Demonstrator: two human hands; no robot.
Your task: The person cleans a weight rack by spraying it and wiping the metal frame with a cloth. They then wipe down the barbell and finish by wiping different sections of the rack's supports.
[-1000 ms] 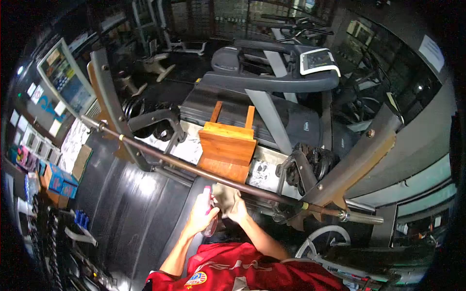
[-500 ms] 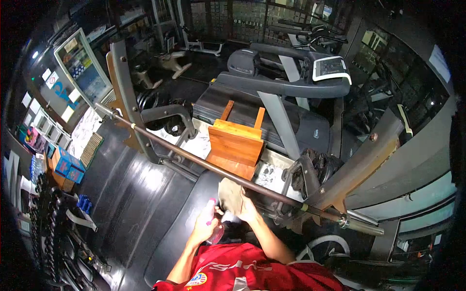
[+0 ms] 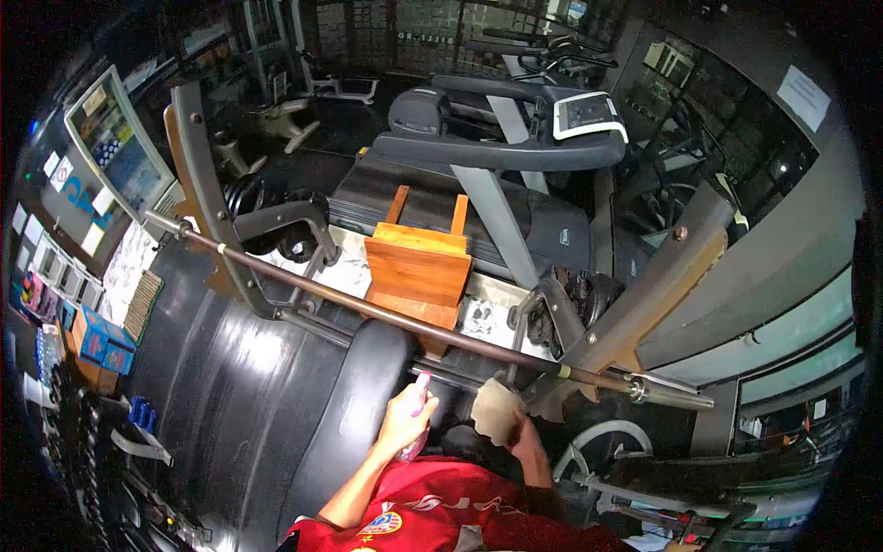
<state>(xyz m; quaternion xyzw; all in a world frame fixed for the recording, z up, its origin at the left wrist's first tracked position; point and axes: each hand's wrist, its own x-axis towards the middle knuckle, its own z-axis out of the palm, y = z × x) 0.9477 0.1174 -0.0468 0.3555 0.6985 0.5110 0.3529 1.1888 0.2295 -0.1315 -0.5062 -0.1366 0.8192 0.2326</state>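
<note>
My left hand (image 3: 405,419) is closed around a small spray bottle with a pink top (image 3: 423,380); most of its body is hidden by the fingers. To the right, my right hand (image 3: 527,442) grips a beige-grey cloth (image 3: 496,411), which hangs bunched in front of the fingers. The two hands are apart, close to my red shirt. Beside my left hand lies the black padded bench (image 3: 359,396). A barbell (image 3: 386,320) runs across the rack beyond both hands, and neither hand touches it.
Rack uprights (image 3: 204,166) stand at left and right (image 3: 658,294). Behind the bar sits a wooden box-like step (image 3: 418,271), with a treadmill (image 3: 497,147) past it. A dumbbell rack (image 3: 92,442) is at far left, near a blue carton (image 3: 103,340).
My right hand has moved the cloth to the right, away from the spray bottle. My left hand still holds the bottle. The head view has turned slightly right.
</note>
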